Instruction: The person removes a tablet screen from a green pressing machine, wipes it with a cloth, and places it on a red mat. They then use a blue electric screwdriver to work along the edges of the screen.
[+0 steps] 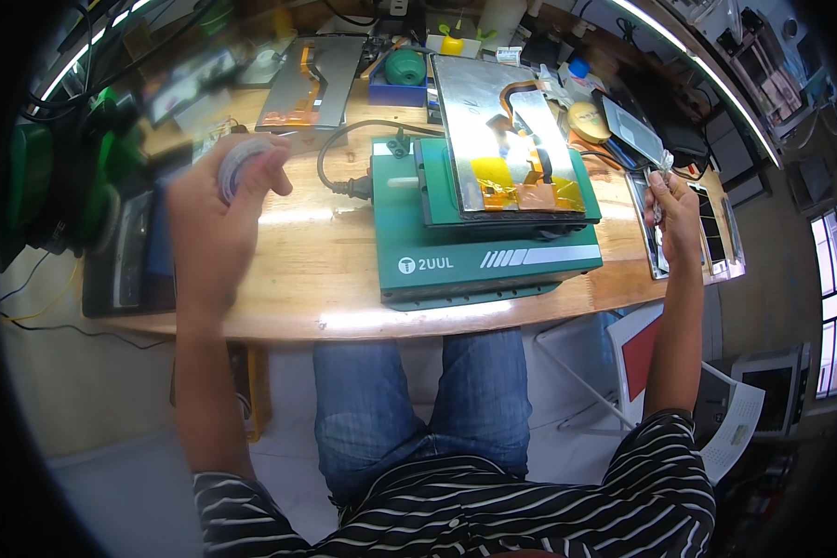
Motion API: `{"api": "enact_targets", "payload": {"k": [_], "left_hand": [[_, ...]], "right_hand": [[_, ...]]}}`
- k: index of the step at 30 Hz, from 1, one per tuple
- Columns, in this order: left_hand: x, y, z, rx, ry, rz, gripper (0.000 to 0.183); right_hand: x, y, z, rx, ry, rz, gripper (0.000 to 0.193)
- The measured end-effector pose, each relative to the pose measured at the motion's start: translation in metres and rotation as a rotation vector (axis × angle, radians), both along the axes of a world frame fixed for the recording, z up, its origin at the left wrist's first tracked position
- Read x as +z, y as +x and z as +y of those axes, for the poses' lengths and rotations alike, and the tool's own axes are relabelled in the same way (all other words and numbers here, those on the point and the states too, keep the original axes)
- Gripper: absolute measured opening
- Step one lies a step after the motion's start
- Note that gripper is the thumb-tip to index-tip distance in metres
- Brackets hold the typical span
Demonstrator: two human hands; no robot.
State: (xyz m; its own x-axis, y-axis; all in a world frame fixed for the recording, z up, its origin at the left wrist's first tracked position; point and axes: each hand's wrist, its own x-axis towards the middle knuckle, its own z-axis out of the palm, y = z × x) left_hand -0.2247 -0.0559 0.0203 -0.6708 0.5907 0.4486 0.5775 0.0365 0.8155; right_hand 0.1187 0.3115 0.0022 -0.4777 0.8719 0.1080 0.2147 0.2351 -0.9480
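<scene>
My left hand [216, 223], slightly blurred, is raised over the left part of the bench, its fingers closed round a roll of tape [232, 171]. On the right, my right hand [679, 212] grips a crumpled whitish thing [666, 162], perhaps a wad of tissue; its kind is not clear. Between the hands, a green box-shaped machine [395, 232] stands on the bench. On top of it rests a silvery display panel [470, 112], back side up, with ribbon cables and yellow tape [489, 177] along its near edge. Neither hand touches the panel.
A second metal-backed panel [284, 84] lies at the back left of the wooden bench [288, 270]. A black power cord [330, 149] plugs into the machine's left side. Phone parts [711, 223] lie by the right edge. A white chair [730, 428] stands at the lower right.
</scene>
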Motion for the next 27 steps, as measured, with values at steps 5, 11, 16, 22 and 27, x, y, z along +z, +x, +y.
{"api": "enact_targets", "payload": {"k": [5,11,16,22,27], "left_hand": [[-0.014,0.049,-0.007,-0.065,0.037,-0.004,0.017],[-0.034,0.087,0.006,-0.043,0.080,0.257,0.019],[-0.044,0.124,0.000,-0.083,0.027,0.304,0.019],[-0.051,0.168,-0.007,-0.440,-0.020,0.213,0.027],[-0.031,0.189,0.005,-0.558,-0.034,-0.196,0.035]], "right_hand": [[-0.004,0.015,0.008,-0.025,0.003,0.001,0.022],[-0.010,0.043,0.009,-0.107,-0.048,-0.003,0.021],[-0.023,0.078,0.016,-0.125,-0.007,0.040,0.021],[-0.007,0.113,-0.023,-0.247,0.054,-0.059,0.023],[0.028,0.083,-0.155,-0.022,0.185,-0.050,0.030]]}}
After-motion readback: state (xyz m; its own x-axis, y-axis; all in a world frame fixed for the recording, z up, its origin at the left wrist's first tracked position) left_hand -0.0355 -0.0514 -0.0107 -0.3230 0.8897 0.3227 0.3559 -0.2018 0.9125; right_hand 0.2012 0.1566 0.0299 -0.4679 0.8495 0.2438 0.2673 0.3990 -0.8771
